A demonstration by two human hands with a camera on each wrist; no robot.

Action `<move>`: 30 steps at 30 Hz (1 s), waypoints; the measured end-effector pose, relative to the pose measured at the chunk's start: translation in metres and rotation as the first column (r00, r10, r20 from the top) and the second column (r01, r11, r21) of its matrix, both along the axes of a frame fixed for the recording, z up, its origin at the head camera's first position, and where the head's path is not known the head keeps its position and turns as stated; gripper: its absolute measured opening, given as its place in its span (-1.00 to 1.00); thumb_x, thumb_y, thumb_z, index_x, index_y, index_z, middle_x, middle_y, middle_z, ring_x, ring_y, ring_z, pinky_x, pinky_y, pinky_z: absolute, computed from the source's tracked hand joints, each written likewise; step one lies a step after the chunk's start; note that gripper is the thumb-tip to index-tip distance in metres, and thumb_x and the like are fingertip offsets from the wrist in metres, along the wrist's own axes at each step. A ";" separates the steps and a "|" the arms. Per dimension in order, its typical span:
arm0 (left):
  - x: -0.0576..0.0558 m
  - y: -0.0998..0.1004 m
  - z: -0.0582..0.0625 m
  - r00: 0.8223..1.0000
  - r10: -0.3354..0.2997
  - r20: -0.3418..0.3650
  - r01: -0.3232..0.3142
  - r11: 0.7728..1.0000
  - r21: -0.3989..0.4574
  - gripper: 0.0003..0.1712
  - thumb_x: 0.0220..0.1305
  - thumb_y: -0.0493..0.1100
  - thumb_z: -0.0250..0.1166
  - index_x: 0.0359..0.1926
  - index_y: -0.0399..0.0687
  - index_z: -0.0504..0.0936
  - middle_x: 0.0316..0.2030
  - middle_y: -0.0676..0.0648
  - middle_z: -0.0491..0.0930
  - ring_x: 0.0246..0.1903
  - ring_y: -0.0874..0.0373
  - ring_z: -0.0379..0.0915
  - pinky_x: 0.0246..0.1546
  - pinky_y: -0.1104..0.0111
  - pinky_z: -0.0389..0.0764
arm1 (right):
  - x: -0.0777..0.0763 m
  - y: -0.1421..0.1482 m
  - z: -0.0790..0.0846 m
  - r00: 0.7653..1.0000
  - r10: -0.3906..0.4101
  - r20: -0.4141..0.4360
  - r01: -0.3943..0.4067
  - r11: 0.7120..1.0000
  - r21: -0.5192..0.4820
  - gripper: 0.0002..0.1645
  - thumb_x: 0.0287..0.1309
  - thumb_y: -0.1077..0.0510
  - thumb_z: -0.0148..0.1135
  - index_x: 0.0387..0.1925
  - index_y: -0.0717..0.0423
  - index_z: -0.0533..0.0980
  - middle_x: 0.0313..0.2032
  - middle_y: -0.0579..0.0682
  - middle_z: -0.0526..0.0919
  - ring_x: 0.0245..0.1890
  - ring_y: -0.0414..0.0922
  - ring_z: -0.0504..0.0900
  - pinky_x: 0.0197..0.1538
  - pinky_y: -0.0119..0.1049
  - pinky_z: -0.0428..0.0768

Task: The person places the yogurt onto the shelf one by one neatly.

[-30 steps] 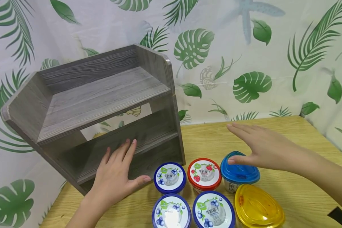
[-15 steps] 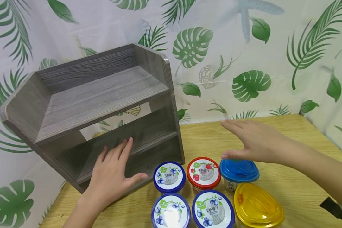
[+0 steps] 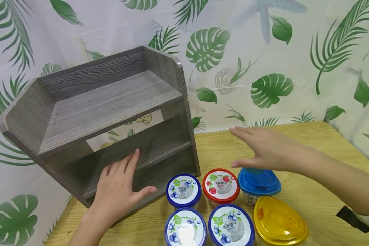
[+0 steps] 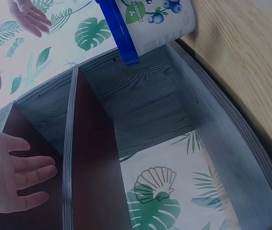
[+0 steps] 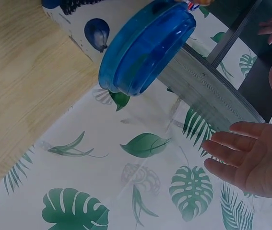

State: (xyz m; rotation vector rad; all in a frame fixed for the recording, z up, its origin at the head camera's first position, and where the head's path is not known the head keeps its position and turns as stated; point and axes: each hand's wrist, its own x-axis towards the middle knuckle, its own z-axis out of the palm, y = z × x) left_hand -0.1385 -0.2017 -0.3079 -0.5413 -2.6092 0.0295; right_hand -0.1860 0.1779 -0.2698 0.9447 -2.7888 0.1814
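My left hand (image 3: 118,184) hovers in front of a grey wooden shelf unit (image 3: 110,109), fingers spread and holding nothing. In the left wrist view that hand (image 4: 20,167) shows beside the shelf boards. Over the blue-lidded tub (image 3: 259,182) is my right hand (image 3: 264,150), its thumb apart from the straight fingers and its palm bare in the right wrist view. To the left stand a red-lidded tub (image 3: 220,186) with strawberries on its label and three tubs with dark blue rims and blueberry labels, one (image 3: 183,190) close to the shelf. A yellow-lidded tub (image 3: 279,220) sits at the front right.
All the tubs stand on a light wooden table (image 3: 326,147). Behind it hangs a white cloth (image 3: 243,44) printed with green leaves. A black band (image 3: 352,218) shows at my right sleeve.
My right hand has drifted left and slightly up, baring more of the blue lid. My left hand has shifted a little to the left. The tubs and shelf have stayed put.
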 end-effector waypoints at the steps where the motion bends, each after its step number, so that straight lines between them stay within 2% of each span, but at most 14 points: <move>1: 0.000 0.000 0.000 1.000 0.003 -0.002 -0.003 1.000 0.000 0.19 0.03 0.66 -0.20 0.42 -0.11 0.12 0.16 -0.18 0.45 0.11 -0.10 0.39 0.04 -0.02 0.38 | 0.000 -0.001 0.000 1.000 0.002 -0.005 -0.002 1.000 0.003 0.09 0.00 -0.50 0.10 0.34 0.17 0.25 0.25 0.23 0.39 0.17 0.24 0.44 0.12 0.22 0.40; 11: 0.005 -0.004 0.004 0.996 0.065 0.059 -0.067 0.997 0.042 0.13 0.02 0.59 0.00 0.40 -0.09 0.18 0.09 -0.20 0.48 0.08 -0.14 0.39 0.05 -0.05 0.34 | -0.003 -0.014 0.003 0.999 -0.025 -0.033 0.026 0.999 0.029 0.06 -0.05 -0.56 0.08 0.22 0.18 0.39 0.09 0.19 0.56 0.05 0.19 0.54 0.01 0.16 0.52; 19: 0.006 -0.008 0.006 0.994 0.088 0.062 -0.090 0.995 0.033 0.09 0.02 0.58 0.03 0.34 -0.12 0.28 0.03 -0.20 0.51 0.04 -0.16 0.42 0.03 -0.06 0.36 | -0.004 -0.020 0.004 0.999 -0.036 -0.040 0.038 0.998 0.043 0.07 -0.06 -0.57 0.07 0.22 0.17 0.38 0.02 0.17 0.60 -0.04 0.14 0.60 -0.16 0.05 0.61; 24: 0.007 -0.011 0.008 0.993 0.109 0.054 -0.111 0.993 0.034 0.05 0.03 0.58 0.02 0.27 -0.12 0.35 0.00 -0.18 0.53 0.00 -0.16 0.44 0.00 -0.06 0.35 | -0.006 -0.023 0.005 0.994 0.023 -0.106 -0.021 0.999 0.025 -0.05 -0.03 -0.48 0.17 0.14 0.18 0.44 -0.03 0.13 0.62 -0.03 0.08 0.59 -0.14 -0.01 0.63; 30: 0.008 -0.015 0.010 0.993 0.109 0.053 -0.113 0.991 0.069 -0.02 0.02 0.54 0.09 0.19 -0.14 0.41 -0.07 -0.16 0.56 -0.06 -0.14 0.47 -0.07 -0.03 0.38 | -0.010 -0.029 0.004 0.969 0.109 -0.221 -0.108 0.994 0.016 -0.15 -0.02 -0.39 0.25 0.03 0.23 0.51 -0.12 0.12 0.65 -0.09 0.03 0.60 -0.11 -0.09 0.63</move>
